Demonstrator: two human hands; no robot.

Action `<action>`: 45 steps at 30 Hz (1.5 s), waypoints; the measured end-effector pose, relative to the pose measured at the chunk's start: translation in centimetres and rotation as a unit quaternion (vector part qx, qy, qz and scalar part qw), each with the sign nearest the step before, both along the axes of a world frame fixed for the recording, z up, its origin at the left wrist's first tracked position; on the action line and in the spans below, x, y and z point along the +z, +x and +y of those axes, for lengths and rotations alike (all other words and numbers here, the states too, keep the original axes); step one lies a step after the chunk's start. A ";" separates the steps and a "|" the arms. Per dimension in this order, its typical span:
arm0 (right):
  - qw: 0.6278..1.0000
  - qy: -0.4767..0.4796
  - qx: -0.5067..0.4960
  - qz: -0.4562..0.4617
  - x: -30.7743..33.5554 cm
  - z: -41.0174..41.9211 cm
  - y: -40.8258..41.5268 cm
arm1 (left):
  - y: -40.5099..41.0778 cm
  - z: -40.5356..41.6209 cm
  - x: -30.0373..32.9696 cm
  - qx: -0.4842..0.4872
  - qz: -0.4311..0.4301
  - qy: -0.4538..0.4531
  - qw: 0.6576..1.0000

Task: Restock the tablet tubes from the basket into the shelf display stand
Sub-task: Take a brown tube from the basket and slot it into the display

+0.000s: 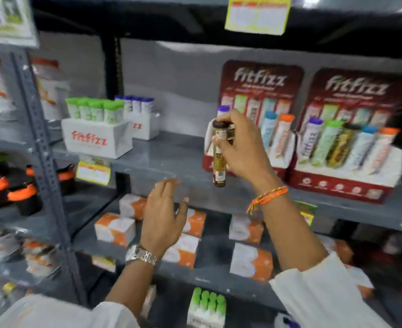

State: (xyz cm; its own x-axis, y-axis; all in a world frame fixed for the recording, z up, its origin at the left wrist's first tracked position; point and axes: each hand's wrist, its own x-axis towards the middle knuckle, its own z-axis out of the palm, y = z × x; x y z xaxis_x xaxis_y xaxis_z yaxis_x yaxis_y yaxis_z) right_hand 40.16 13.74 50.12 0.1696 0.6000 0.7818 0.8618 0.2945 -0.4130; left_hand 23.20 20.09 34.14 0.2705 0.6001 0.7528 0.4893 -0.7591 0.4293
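My right hand [239, 145] grips a brown-capped tablet tube [219, 159] near its top and holds it upright in front of the left red display stand [261, 76]. That stand holds a purple-capped tube partly hidden behind my hand, plus a blue-capped and an orange-capped tube [284, 134]. The right red display stand [351, 176] carries a full row of tubes with differently coloured caps. My left hand [164, 214] hovers lower and to the left, fingers spread, holding nothing. No basket is in view.
Two white cartons [98, 140] of green- and purple-capped tubes stand at the left of the same grey shelf. Orange-and-white boxes [114, 229] lie on the shelf below. A carton of green-capped tubes [207, 306] sits lower still. Black jars with orange lids [22, 197] fill the left rack.
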 end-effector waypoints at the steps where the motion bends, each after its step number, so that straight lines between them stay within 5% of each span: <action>1: 1.000 0.008 -0.023 -0.014 1.3 -0.4 1.4 | 1.3 0.4 0.3 -0.014 0.010 0.018 1.000; 8: 0.985 -0.014 -0.139 -0.100 6.0 -0.2 6.1 | 6.5 2.9 0.0 -0.027 0.075 0.035 0.996; 34: 0.950 -0.040 -0.258 -0.169 5.8 2.7 8.0 | 7.0 4.9 -1.3 0.014 0.097 0.116 0.988; 45: 0.934 -0.167 -0.264 -0.171 7.4 3.6 7.9 | 7.0 5.0 -1.2 0.014 0.105 0.113 0.988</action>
